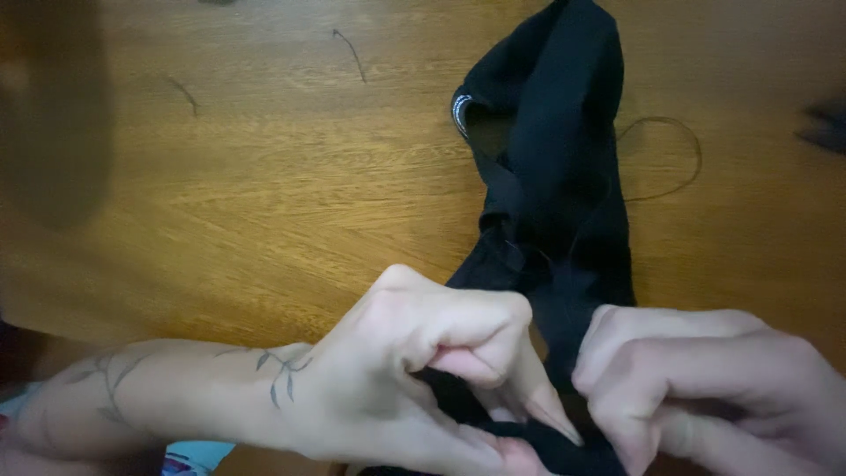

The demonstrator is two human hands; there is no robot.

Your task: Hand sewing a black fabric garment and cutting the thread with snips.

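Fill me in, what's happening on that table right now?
A person is working on a black garment that lies stretched across a wooden table. Both hands pinch its near end: the left hand grips the cloth between thumb and fingers, the right hand is closed on it just beside. A loose dark thread curls on the table next to the garment.

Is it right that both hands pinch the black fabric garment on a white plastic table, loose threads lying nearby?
Not quite. The table is brown wood, not white plastic, as the head view shows. The left hand and right hand do pinch the black fabric garment, with loose threads nearby.
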